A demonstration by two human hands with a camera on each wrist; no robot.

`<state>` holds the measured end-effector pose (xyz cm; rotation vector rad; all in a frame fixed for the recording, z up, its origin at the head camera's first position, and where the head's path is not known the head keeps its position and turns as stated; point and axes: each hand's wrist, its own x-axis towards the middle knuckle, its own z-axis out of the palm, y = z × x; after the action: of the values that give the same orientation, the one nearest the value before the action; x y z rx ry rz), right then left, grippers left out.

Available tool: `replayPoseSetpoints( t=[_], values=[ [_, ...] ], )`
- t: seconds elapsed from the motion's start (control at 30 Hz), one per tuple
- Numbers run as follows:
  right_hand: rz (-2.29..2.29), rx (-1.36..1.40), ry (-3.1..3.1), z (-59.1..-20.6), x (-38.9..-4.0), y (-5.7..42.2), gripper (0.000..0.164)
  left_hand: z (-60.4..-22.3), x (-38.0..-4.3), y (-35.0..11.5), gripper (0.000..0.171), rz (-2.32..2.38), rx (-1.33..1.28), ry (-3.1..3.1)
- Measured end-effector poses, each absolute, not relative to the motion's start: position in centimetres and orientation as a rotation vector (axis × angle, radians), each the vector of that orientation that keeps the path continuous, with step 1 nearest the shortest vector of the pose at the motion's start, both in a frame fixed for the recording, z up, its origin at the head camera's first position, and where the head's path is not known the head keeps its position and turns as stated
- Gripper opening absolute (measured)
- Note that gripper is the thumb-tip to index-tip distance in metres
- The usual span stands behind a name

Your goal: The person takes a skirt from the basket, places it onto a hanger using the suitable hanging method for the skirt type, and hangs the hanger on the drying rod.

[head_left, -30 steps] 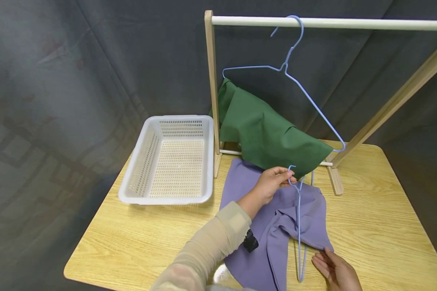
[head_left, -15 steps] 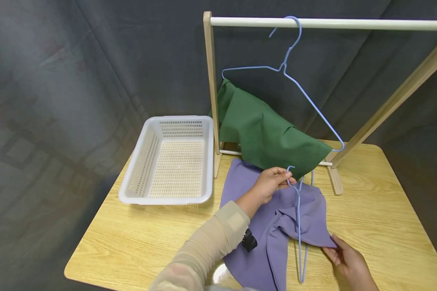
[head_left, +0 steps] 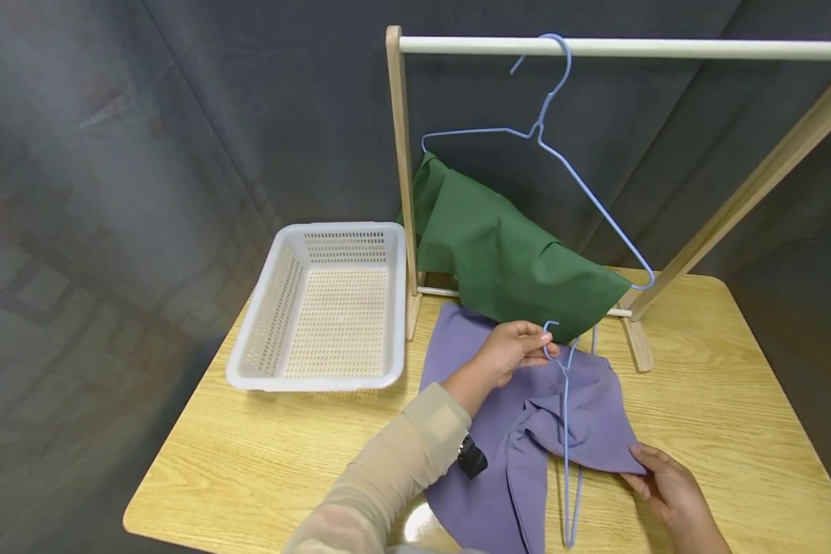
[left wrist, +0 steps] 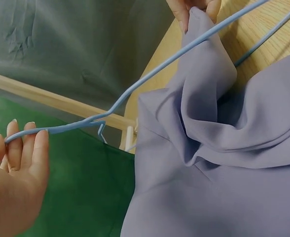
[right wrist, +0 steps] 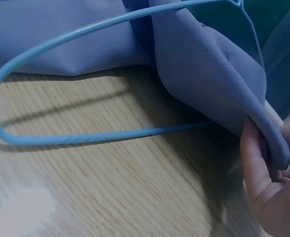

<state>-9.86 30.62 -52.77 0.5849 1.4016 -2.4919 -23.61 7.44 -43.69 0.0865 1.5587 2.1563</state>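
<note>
In the head view my left hand (head_left: 515,352) pinches the hook of a blue wire hanger (head_left: 566,431) between thumb and fingers. Purple cloth (head_left: 467,392) lies on the table, one part of it passing through the hanger's frame. To the lower right, my right hand (head_left: 672,488) pinches a corner of that cloth. The right wrist view shows the folded cloth edge (right wrist: 278,153) between thumb and fingers, with the hanger's rounded end (right wrist: 2,108) apart from the hand. From the left wrist, the hanger's neck (left wrist: 93,118) runs out from the fingers above the cloth.
A wooden rack (head_left: 402,154) with a white top bar (head_left: 665,48) stands at the back. From it hangs another blue hanger (head_left: 582,185) carrying green cloth (head_left: 512,254), tilted down to the right. A white perforated basket (head_left: 395,362) sits left on the wooden table (head_left: 263,469).
My right hand has moved right and now pinches the purple cloth's corner, drawing it outward past the hanger. The left hand stays nearly still on the hook.
</note>
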Motion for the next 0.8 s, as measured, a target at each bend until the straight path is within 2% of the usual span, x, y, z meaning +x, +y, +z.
replayPoseSetpoints(
  t=[0.5,0.8],
  values=[
    [-2.596,0.518,1.455,-52.6,-9.8,30.5,0.014,-43.8,-23.5,7.4,0.01,2.182,0.068,1.487],
    [-2.735,0.411,1.382,-51.4,-9.8,30.5,0.023,-44.0,-23.4,7.5,0.006,2.211,0.117,1.472]
  ],
)
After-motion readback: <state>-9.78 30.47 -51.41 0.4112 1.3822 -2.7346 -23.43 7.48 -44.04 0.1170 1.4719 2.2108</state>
